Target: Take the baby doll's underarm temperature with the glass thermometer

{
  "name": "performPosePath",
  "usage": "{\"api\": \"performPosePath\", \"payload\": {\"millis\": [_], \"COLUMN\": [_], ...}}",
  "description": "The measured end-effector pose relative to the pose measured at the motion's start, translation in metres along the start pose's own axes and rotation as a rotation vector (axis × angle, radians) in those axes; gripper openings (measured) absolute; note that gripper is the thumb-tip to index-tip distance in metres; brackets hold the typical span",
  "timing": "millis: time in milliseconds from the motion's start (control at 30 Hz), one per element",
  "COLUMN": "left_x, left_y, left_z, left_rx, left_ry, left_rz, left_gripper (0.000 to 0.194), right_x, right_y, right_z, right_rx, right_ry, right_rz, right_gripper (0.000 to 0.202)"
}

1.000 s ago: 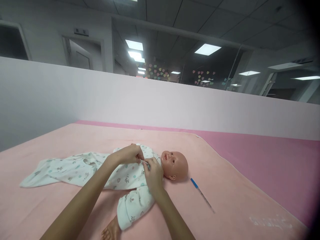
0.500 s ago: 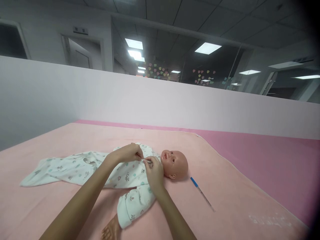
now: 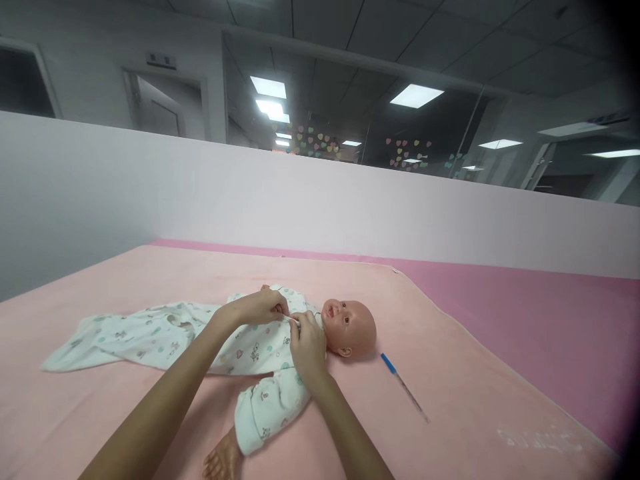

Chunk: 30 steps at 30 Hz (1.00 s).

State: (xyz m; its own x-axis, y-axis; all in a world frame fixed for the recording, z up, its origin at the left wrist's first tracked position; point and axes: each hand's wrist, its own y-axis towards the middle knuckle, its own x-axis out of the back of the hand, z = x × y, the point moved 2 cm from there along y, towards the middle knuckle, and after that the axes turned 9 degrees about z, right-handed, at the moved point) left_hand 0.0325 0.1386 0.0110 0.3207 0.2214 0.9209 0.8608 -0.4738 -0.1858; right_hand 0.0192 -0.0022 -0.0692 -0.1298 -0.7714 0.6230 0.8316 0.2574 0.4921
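Observation:
A baby doll [image 3: 356, 328] lies on its back with its head to the right, dressed in a white romper [image 3: 245, 353] printed with small figures and green dots. My left hand [image 3: 263, 307] and my right hand [image 3: 309, 347] meet over the doll's chest, fingers closed in a pinch. Between them runs a thin white strip of the romper's cloth, perhaps an edge or a tie, and each hand grips it. My fingers partly hide it. One doll hand [image 3: 224, 459] sticks out of the near sleeve.
A peach blanket [image 3: 165, 420] lies under the doll, over a pink surface [image 3: 525, 320]. Right of the doll's head is a thin clear stick with a blue end [image 3: 400, 381], perhaps a thermometer. A low white wall [image 3: 300, 200] stands behind, with windows above.
My right hand's fingers have curled in and the white strip between my hands shows more plainly. The doll and the stick have stayed in place.

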Motion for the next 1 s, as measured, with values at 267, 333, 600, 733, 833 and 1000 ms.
{"api": "performPosePath", "payload": {"millis": [267, 333, 600, 733, 833, 1000], "left_x": [-0.0034, -0.0030, -0.0003, 0.0001, -0.0002, -0.0018], "left_y": [0.0037, 0.0036, 0.0008, 0.0001, 0.0004, 0.0017], "left_z": [0.0055, 0.0050, 0.0026, 0.0015, -0.0008, -0.0023], "left_rx": [-0.002, 0.000, -0.010, -0.012, 0.000, 0.039], "left_ry": [-0.019, -0.013, -0.001, -0.035, -0.085, -0.153], "left_rz": [0.056, 0.061, 0.061, 0.066, 0.078, 0.091], "left_gripper": [0.026, 0.027, 0.027, 0.026, 0.022, 0.025], "right_x": [-0.0008, -0.0012, 0.0005, 0.0016, 0.0023, 0.0033], "right_y": [-0.0001, -0.0002, -0.0006, -0.0003, 0.0009, 0.0016], "right_z": [-0.0012, -0.0014, 0.0012, 0.0012, -0.0010, -0.0017], "right_rx": [0.004, 0.005, 0.022, 0.027, 0.004, -0.011], "right_ry": [-0.008, -0.015, -0.029, 0.008, 0.083, 0.124], "right_rz": [0.004, 0.000, -0.017, -0.047, -0.089, -0.096], "right_gripper": [0.021, 0.021, 0.023, 0.021, 0.014, 0.011]}}
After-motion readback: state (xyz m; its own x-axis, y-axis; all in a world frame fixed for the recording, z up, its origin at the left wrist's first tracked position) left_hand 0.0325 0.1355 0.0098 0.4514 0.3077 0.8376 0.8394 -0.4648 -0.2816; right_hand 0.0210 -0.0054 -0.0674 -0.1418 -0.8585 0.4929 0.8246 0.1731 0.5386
